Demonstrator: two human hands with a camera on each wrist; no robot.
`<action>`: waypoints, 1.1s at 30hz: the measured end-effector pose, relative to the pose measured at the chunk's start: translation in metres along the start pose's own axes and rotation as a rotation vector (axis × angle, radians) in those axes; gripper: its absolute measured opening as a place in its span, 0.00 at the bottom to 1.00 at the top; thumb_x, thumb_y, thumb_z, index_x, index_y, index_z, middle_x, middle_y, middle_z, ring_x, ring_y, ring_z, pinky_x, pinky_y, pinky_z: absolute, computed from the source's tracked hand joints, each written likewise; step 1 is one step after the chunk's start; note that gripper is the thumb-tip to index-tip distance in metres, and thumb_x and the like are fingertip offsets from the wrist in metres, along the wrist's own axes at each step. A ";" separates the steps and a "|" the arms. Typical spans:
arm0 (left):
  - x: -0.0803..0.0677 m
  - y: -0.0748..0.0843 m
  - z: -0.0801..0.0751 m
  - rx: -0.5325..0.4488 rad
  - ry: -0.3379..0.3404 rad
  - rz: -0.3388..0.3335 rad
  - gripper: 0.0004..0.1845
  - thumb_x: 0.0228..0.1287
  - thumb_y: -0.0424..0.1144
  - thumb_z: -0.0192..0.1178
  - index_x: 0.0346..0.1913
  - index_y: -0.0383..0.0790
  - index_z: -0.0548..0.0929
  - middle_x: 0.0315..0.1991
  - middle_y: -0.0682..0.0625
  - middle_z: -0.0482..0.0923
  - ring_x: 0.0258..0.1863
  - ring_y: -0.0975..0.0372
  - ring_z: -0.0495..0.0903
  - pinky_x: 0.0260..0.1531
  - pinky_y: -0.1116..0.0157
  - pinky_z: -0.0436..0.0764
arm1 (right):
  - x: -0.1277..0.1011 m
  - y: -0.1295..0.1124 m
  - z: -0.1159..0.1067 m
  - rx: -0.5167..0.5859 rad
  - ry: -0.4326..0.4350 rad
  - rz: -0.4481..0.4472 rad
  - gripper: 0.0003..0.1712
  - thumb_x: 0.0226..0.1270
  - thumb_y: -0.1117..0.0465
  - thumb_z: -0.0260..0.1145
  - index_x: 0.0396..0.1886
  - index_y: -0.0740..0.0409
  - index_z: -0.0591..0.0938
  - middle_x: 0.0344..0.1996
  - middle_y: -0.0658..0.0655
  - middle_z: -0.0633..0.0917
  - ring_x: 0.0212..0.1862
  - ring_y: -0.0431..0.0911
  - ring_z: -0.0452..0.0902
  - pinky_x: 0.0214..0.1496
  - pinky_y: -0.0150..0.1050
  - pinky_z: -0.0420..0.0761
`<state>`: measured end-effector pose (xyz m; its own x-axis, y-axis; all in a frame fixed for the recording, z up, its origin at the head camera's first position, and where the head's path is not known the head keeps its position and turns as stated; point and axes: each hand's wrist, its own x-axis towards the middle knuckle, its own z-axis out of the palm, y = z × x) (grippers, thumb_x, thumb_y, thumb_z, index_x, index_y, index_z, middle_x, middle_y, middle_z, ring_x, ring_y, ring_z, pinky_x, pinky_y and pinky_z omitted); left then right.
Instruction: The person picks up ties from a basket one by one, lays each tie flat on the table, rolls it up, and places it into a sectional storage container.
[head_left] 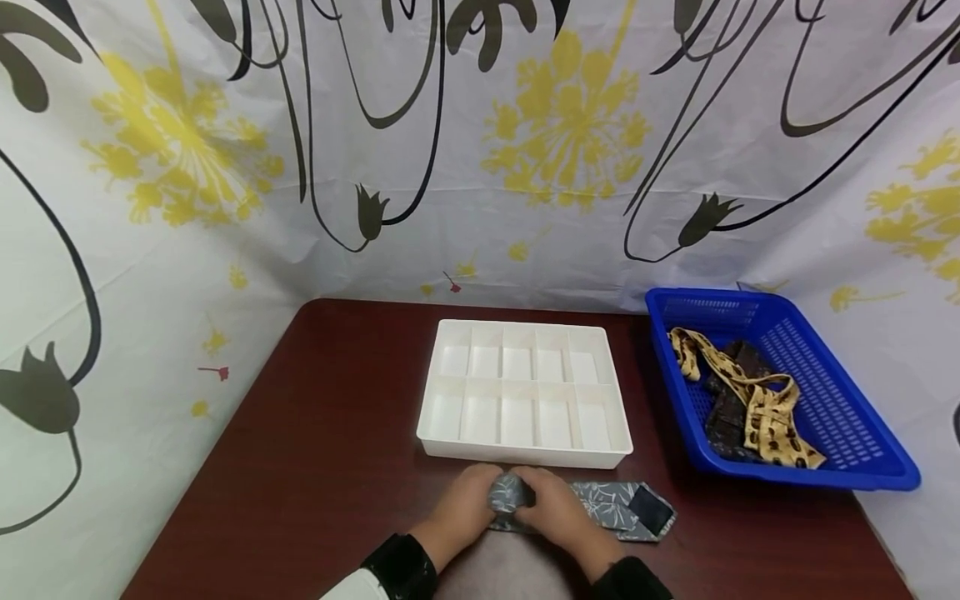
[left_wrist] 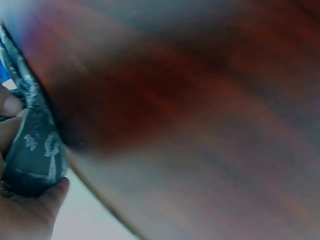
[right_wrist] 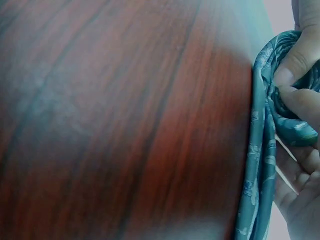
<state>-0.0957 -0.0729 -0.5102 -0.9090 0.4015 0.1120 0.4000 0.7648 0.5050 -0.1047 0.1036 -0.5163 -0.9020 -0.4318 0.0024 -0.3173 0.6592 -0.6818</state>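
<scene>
A grey cloth strip (head_left: 603,502) with a white floral print lies along the table in front of the white tray. A dark rectangular patch shows at its right end. Its left end is coiled into a thick roll (head_left: 507,493), held between both hands. On the roll's left side my left hand (head_left: 467,503) grips it, with the thumb against the cloth (left_wrist: 37,150) in the left wrist view. From the right, my right hand (head_left: 557,510) pinches the roll; the right wrist view shows the coiled layers (right_wrist: 272,60) around the fingertips and thumb.
Just beyond the hands stands a white divided tray (head_left: 517,457) with bare compartments. A blue plastic basket (head_left: 840,400) at the right holds a leopard-print cloth strip (head_left: 772,417) and dark cloth (head_left: 726,417). The dark red wooden table (head_left: 315,433) meets a patterned curtain behind.
</scene>
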 end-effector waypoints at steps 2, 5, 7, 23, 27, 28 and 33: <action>0.004 0.005 -0.002 0.046 -0.037 -0.009 0.08 0.54 0.31 0.64 0.34 0.47 0.79 0.33 0.57 0.79 0.38 0.63 0.78 0.40 0.66 0.77 | 0.000 0.000 -0.001 -0.020 -0.005 0.000 0.30 0.42 0.69 0.73 0.51 0.60 0.81 0.46 0.56 0.84 0.50 0.51 0.78 0.52 0.49 0.77; 0.007 0.013 -0.005 0.115 -0.094 -0.042 0.06 0.57 0.33 0.63 0.37 0.46 0.80 0.34 0.55 0.79 0.38 0.62 0.78 0.38 0.65 0.78 | -0.002 -0.001 -0.003 -0.051 -0.012 0.000 0.31 0.41 0.68 0.74 0.52 0.62 0.80 0.48 0.58 0.83 0.52 0.53 0.78 0.54 0.51 0.76; 0.009 0.017 -0.006 0.162 -0.121 -0.066 0.06 0.58 0.32 0.62 0.38 0.45 0.81 0.34 0.54 0.79 0.38 0.62 0.78 0.36 0.65 0.78 | -0.003 -0.001 -0.003 -0.070 -0.013 -0.003 0.32 0.41 0.68 0.74 0.52 0.63 0.80 0.48 0.59 0.83 0.52 0.54 0.78 0.55 0.52 0.75; 0.016 0.032 -0.010 0.287 -0.212 -0.068 0.18 0.52 0.30 0.68 0.48 0.42 0.80 0.41 0.51 0.78 0.45 0.61 0.77 0.41 0.66 0.79 | -0.004 -0.003 -0.005 -0.061 0.004 0.021 0.34 0.39 0.70 0.74 0.54 0.65 0.78 0.50 0.63 0.82 0.53 0.57 0.78 0.55 0.54 0.75; 0.012 0.010 -0.007 -0.056 -0.144 -0.034 0.23 0.43 0.28 0.69 0.45 0.45 0.77 0.39 0.55 0.76 0.42 0.64 0.74 0.45 0.66 0.76 | -0.004 -0.002 -0.004 -0.012 0.018 0.034 0.31 0.39 0.70 0.74 0.50 0.64 0.80 0.47 0.61 0.84 0.49 0.54 0.80 0.51 0.51 0.78; 0.011 0.005 -0.006 -0.134 -0.131 -0.023 0.25 0.41 0.28 0.70 0.46 0.45 0.76 0.40 0.56 0.76 0.43 0.64 0.74 0.47 0.66 0.75 | -0.004 -0.001 -0.004 0.005 0.023 0.034 0.31 0.38 0.71 0.74 0.50 0.63 0.80 0.46 0.60 0.84 0.47 0.53 0.80 0.49 0.50 0.78; 0.003 -0.013 -0.002 -0.399 -0.106 -0.041 0.31 0.37 0.27 0.74 0.50 0.41 0.76 0.44 0.54 0.77 0.45 0.63 0.74 0.49 0.63 0.74 | -0.004 0.006 -0.006 0.068 0.029 0.023 0.29 0.38 0.71 0.75 0.47 0.59 0.81 0.41 0.54 0.85 0.41 0.46 0.78 0.43 0.42 0.78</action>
<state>-0.1037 -0.0823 -0.5146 -0.8977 0.4405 0.0061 0.2677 0.5344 0.8018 -0.1043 0.1127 -0.5162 -0.9171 -0.3986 0.0063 -0.2766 0.6247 -0.7303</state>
